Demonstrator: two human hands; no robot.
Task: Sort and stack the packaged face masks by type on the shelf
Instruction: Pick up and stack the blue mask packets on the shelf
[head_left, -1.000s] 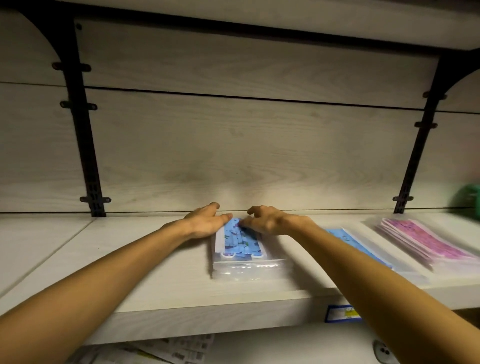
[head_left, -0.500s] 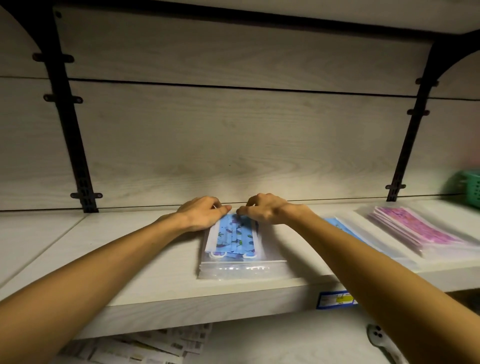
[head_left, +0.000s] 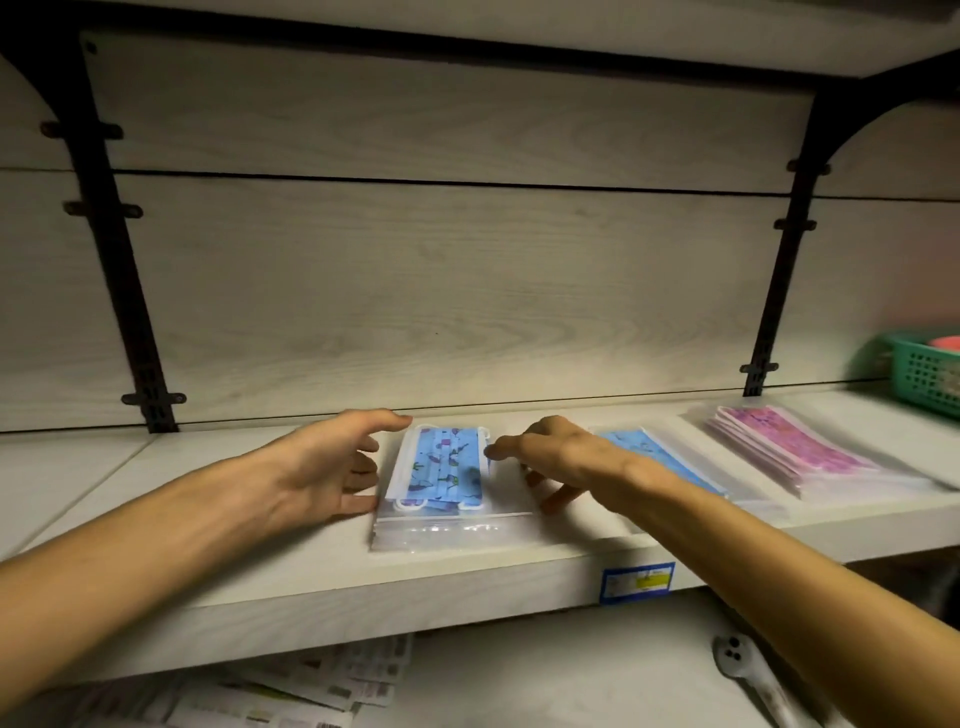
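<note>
Blue patterned masks (head_left: 441, 470) in clear bags are lying stacked on the shelf (head_left: 260, 540), between both hands. Left hand (head_left: 317, 465) is spreading wide, fingertips touching the stack's left edge. Right hand (head_left: 558, 457) is hovering relaxed at its right side, gripping nothing. Pink masks (head_left: 789, 447) are lying well right.

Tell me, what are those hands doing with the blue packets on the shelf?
A person is tidying packaged face masks on a shelf. The left hand and right hand, fingers spread, sit on either side of a stack of blue patterned mask packets, seemingly squaring it up. To the right lie another blue packet and a pile of pink ones, with a green basket beyond.
</note>
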